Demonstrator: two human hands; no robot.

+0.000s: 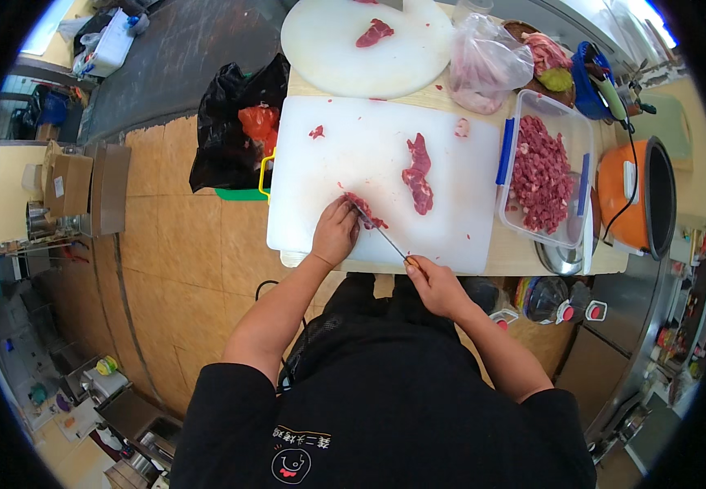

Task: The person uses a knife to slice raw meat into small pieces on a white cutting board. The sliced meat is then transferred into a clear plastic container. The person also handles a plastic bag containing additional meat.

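On a white rectangular cutting board [328, 162], my left hand [335, 233] presses its fingertips onto a narrow piece of raw red meat [360, 202]. My right hand [435, 282] grips the handle of a knife [389, 240] at the board's front edge. The blade slants up and left across the piece, with its tip close to my left fingers. To the right lies a longer strip of raw meat [419, 177], apart from both hands. Small meat scraps [317, 131] and a pale trimming [462, 128] rest farther back on the board.
Diced meat [539, 174] fills much of a clear plastic container [549, 99] at the right. Behind are a round cutting board [328, 46] and a plastic bag [488, 58]. A bin lined with black plastic [218, 134] stands left; an orange pot [617, 189] stands far right.
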